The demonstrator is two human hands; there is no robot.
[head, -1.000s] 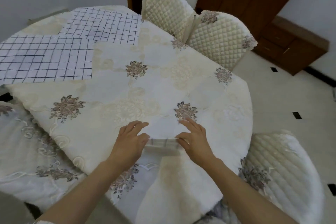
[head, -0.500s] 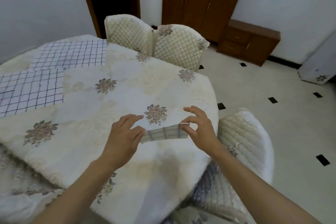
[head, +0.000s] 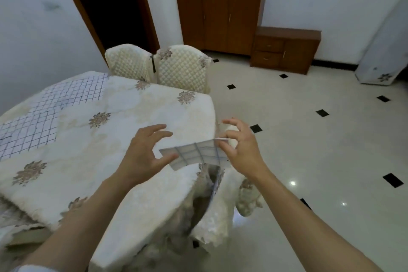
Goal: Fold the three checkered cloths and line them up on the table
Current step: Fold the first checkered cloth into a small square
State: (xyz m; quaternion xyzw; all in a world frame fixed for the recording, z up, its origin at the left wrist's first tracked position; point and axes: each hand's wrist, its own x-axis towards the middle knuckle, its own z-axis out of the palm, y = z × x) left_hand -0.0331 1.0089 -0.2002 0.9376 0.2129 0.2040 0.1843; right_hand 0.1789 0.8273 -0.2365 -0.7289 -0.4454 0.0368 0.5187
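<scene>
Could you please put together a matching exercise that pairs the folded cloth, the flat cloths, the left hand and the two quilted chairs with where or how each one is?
1. folded cloth
2. flat checkered cloths
3. left hand
4. quilted chairs

A. standing at the far side of the table
B. pinched by the right hand
C. fingers spread
D. lying on the table's far left

Pairs: 1-B, 2-D, 3-C, 4-A

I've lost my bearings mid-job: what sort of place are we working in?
Most likely a dining room in a home: a round, cloth-covered table, padded chairs drawn up to it, and a wooden cabinet against the far wall.
</scene>
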